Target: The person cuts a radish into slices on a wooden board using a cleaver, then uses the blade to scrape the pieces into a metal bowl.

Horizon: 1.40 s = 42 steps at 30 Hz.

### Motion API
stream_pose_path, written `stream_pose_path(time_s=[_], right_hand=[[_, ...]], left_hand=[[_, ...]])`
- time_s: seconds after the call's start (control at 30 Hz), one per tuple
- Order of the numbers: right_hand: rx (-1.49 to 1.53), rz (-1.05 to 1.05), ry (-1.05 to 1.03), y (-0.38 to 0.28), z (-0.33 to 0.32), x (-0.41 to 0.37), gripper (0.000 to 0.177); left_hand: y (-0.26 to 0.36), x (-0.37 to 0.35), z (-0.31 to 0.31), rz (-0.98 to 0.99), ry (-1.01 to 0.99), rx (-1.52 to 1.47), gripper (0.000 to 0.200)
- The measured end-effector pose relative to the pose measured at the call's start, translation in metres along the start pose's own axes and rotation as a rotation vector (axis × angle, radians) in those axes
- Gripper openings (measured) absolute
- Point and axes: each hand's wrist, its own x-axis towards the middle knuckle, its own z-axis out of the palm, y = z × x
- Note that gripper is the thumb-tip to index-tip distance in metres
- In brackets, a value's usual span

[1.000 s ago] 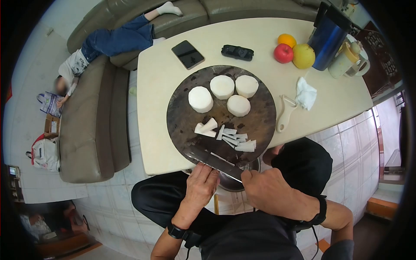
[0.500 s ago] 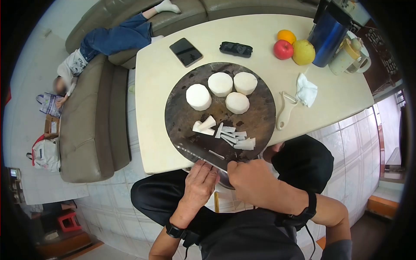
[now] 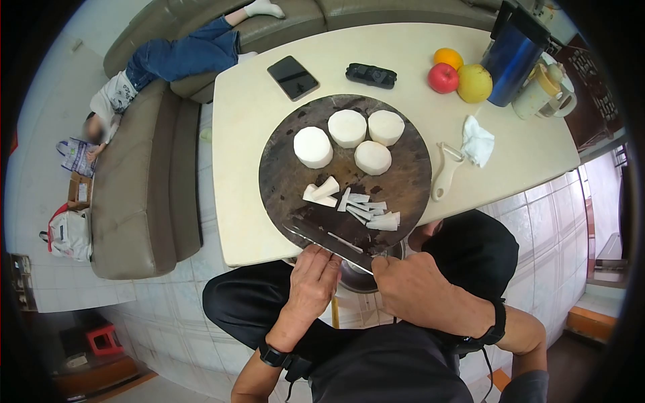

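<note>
My right hand (image 3: 413,285) is closed around the handle of a kitchen knife (image 3: 326,232), whose broad dark blade lies across the near edge of a round dark chopping board (image 3: 275,181). A thin white sliver sticks to the blade. Bent and pressed together, the fingers of my left hand (image 3: 312,279) sit against the blade's near side; whatever they pinch is hidden. Beyond the knife lie several thin white strips (image 3: 369,211) and a few thicker white wedges (image 3: 321,193). Several thick peeled white rounds, like radish (image 3: 313,148), stand farther back on the board.
A peeler (image 3: 445,176) and crumpled tissue (image 3: 478,141) lie right of the board. Behind are a phone (image 3: 293,78), a black case (image 3: 371,76), fruit (image 3: 475,83) and a blue flask (image 3: 514,57). A metal bowl (image 3: 359,282) sits below the table edge. Someone lies on the sofa (image 3: 134,201).
My right hand and the knife have shifted slightly right, showing more of the metal bowl. My left hand stays almost in place. The whole view has shifted a little.
</note>
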Motion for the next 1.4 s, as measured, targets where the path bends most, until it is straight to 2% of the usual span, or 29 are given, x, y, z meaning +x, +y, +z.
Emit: stream_pose_path(time_s=[0.07, 0.17, 0.37, 0.43, 0.87, 0.97, 1.03, 1.17, 1.27, 1.4], right_hand=[[0.011, 0.0, -0.018, 0.0, 0.002, 0.002, 0.016], [-0.031, -0.054, 0.066, -0.003, 0.009, 0.009, 0.015], [0.025, 0.006, 0.085, 0.002, 0.011, 0.013, 0.013], [0.005, 0.073, 0.013, 0.004, 0.011, 0.012, 0.021], [-0.009, -0.011, -0.022, 0.0, 0.003, 0.005, 0.014], [-0.027, -0.043, 0.039, 0.001, 0.011, 0.012, 0.013], [0.013, 0.042, 0.062, 0.003, 0.014, 0.015, 0.013], [0.038, 0.036, 0.154, 0.008, 0.015, 0.009, 0.01], [0.052, 0.076, 0.094, 0.004, 0.004, 0.003, 0.013], [0.004, 0.026, 0.012, 0.002, -0.004, -0.004, 0.012]], left_hand=[[-0.001, -0.002, 0.001, -0.007, -0.004, -0.008, 0.04], [-0.001, -0.003, 0.001, -0.021, -0.015, -0.017, 0.04], [0.001, 0.0, 0.001, -0.018, 0.014, 0.005, 0.043], [0.002, 0.001, -0.001, -0.023, 0.015, -0.005, 0.044], [-0.001, -0.005, 0.003, -0.025, 0.025, 0.01, 0.041], [0.0, -0.005, 0.005, -0.03, 0.035, 0.017, 0.041], [0.001, -0.004, 0.003, -0.039, 0.044, 0.024, 0.042], [0.002, -0.001, 0.001, -0.029, 0.041, -0.006, 0.045], [0.0, -0.002, 0.002, -0.03, 0.049, -0.009, 0.047], [-0.001, -0.004, 0.005, -0.027, 0.06, -0.002, 0.046]])
